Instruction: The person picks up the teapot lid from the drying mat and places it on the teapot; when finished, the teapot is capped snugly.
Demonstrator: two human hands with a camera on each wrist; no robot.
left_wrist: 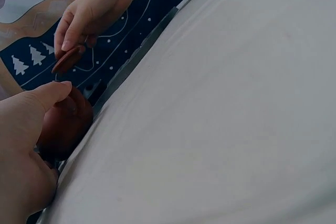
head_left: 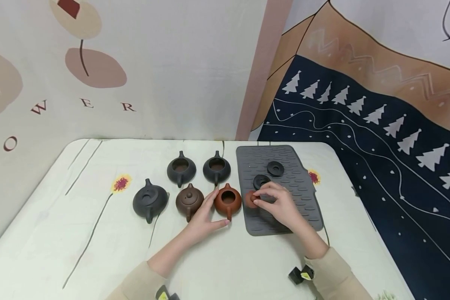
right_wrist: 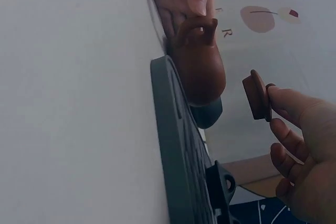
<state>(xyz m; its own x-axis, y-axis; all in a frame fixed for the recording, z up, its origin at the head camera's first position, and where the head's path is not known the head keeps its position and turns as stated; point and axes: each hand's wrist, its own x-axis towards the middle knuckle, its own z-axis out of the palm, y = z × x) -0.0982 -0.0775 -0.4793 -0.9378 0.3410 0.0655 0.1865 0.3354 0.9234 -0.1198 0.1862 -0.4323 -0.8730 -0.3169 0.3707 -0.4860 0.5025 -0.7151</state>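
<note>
My right hand (head_left: 279,204) pinches the knob of a reddish-brown teapot lid (right_wrist: 255,95); the right wrist view shows the lid tilted on edge, in the air. Left of it stands the matching teapot (head_left: 228,201), uncovered, its handle toward me. My left hand (head_left: 203,218) lies along this teapot's left side, fingers fairly straight, thumb extended by the handle (right_wrist: 195,24); firm contact cannot be made out. A dark brown teapot (head_left: 189,200) with its lid on stands just left of that hand.
Two black teapots without lids (head_left: 181,168) (head_left: 216,168) stand behind; a lidded black teapot (head_left: 150,201) is at the left. Two black lids (head_left: 275,168) (head_left: 261,181) lie on the grey mat (head_left: 255,227). The table (head_left: 108,250) has a white flowered cloth.
</note>
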